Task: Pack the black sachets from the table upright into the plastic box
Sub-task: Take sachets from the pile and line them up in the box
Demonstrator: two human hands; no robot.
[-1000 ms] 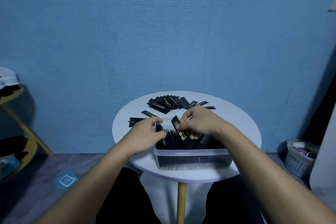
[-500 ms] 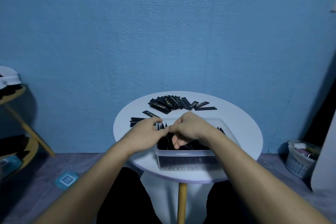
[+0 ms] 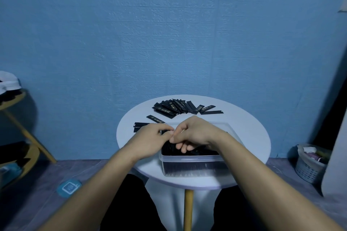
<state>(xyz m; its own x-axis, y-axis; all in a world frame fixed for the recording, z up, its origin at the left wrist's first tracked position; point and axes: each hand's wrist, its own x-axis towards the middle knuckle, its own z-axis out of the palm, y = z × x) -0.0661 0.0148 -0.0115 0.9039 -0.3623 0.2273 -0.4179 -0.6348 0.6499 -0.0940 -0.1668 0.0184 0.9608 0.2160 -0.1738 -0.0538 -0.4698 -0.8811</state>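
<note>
At the far left stood a wooden shelf (image 3: 30, 137), and on the floor beside it lay a round blue sticker (image 3: 69, 187) with a white screen-like mark; we could read no writing on it. On the round white table (image 3: 249, 137), near its left edge, lay two flat black sachets (image 3: 140, 124), and just beyond them a single sachet (image 3: 155, 118) with pale print too small to read.

The left hand (image 3: 154, 137) sat at the far left corner of the clear plastic box (image 3: 193, 168), its fingers curled over the sachet tops there. We could not tell whether it gripped any. The box stood at the table's near edge, its dark packed sachets (image 3: 202, 151) showing through the front wall.

The right hand (image 3: 197, 133) hung over the box, forefinger and thumb drawn close together against the left hand's fingertips, and its other fingers bent down among the packed sachets. What the pinch held was hidden from us.

Along the far edge lay the loose pile of sachets (image 3: 180, 108), long, narrow and black, fanned and overlapping, with gold-toned marks we could not read. The right side of the table was bare between the box and the rim. On the floor at the far right stood a pale woven basket (image 3: 306, 169).
</note>
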